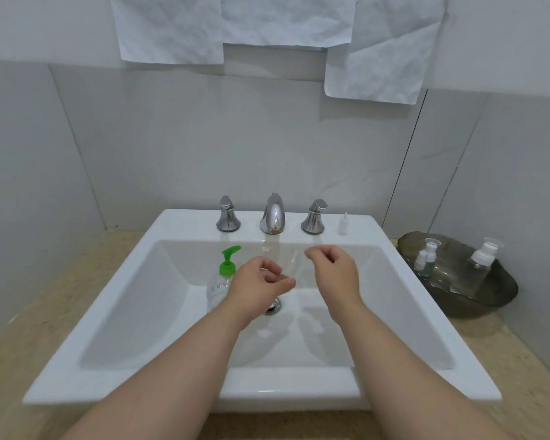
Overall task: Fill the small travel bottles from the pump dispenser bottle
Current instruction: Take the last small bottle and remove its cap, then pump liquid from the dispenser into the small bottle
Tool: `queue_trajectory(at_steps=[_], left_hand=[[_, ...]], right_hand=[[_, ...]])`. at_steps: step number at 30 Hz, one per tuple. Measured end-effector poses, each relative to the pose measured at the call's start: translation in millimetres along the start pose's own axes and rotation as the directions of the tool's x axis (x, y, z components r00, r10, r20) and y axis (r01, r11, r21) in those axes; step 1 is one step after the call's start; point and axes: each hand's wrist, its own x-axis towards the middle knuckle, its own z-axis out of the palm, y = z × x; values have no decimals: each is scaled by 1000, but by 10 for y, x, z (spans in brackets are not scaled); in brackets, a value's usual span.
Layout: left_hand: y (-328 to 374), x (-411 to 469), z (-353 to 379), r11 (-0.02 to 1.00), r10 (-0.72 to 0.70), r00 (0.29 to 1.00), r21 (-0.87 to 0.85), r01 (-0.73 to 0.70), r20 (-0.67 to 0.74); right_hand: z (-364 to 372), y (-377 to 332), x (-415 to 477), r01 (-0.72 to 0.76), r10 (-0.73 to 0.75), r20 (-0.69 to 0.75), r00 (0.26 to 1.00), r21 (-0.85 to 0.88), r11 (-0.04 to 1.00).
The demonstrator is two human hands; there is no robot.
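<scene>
- 1 pump dispenser bottle (224, 276), clear plastic with a green pump, stands upright in the white glazed sink (185, 223), just behind the left hand (258, 285)
- Left fingers curl round 1 slim clear travel bottle (291, 263) over the basin
- Right hand (335, 274): fingers curled; I cannot tell whether they hold anything
- 1 dark glossy bowl (477, 301) on the speckled beige worktop (29, 296) holds 2 white-capped bottles: slim bottle (424, 260), squat bottle (483, 258)
- 1 white nozzle cap (342, 224) stands on the sink's rim
- 1 chrome spout (273, 214)
</scene>
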Motion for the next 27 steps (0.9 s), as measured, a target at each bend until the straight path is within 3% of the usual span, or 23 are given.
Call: queue_trajectory(at_steps=[6, 14, 17, 20, 22, 23, 25, 27], left_hand=[[-10, -48, -28, 992, 22, 1000, 121, -20, -17], [-5, -46, -40, 979, 24, 1000, 203, -23, -2], [100, -118, -106, 940, 191, 957, 321, -114, -219], [165, -90, -235, 945, 290, 792, 292, -148, -537], [87, 88, -352, 977, 169, 739, 208, -41, -652], [10, 213, -413, 980, 68, 760, 185, 70, -647], [-120, 420, -504, 954, -157, 827, 135, 268, -540], [-184, 521, -503, 957, -270, 887, -2, 290, -375]], right_hand=[[-37, 54, -50, -112, 111, 240, 964, -6, 994], [-12, 127, 27, -132, 129, 199, 971, 0, 991], [-37, 214, 102, -137, 144, 102, 984, -72, 988], [-56, 286, 114, -95, 123, 123, 985, -211, 973], [-47, 310, 97, -56, 110, 191, 975, -266, 962], [-37, 313, 87, -42, 109, 227, 968, -281, 959], [-16, 307, 52, -31, 119, 289, 950, -293, 956], [4, 298, 28, -1, 103, 329, 939, -296, 955]])
